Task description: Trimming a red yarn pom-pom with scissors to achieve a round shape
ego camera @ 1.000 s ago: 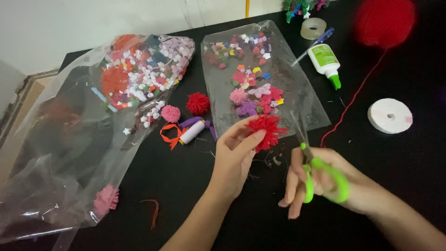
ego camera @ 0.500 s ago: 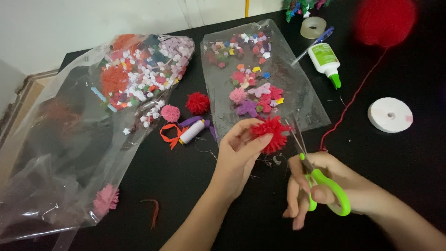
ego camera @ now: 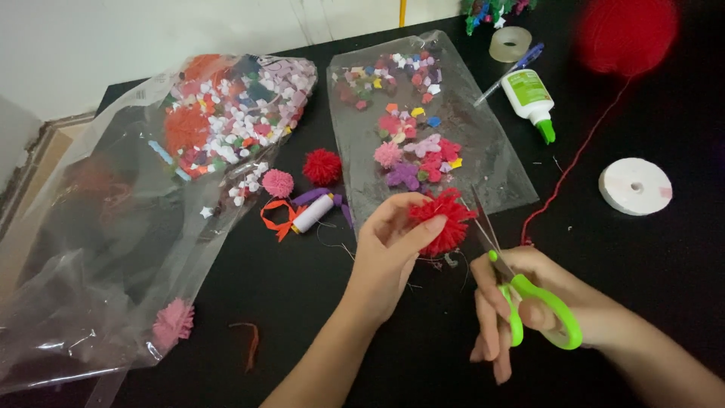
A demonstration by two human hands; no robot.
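My left hand pinches a fluffy red yarn pom-pom just above the black table. In my right hand are green-handled scissors, thumb and fingers through the loops. Their blades point up and touch the pom-pom's right side. A red strand of yarn runs from near the scissors up to a red yarn ball at the top right.
A large plastic bag of small paper pieces lies at the left, a smaller flat bag in the middle. Loose pom-poms, a thread spool, glue bottle, pen, tape roll and white ribbon roll lie around.
The scissors have come closer to the pom-pom and their blades now touch its right side. My left hand has turned the pom-pom slightly.
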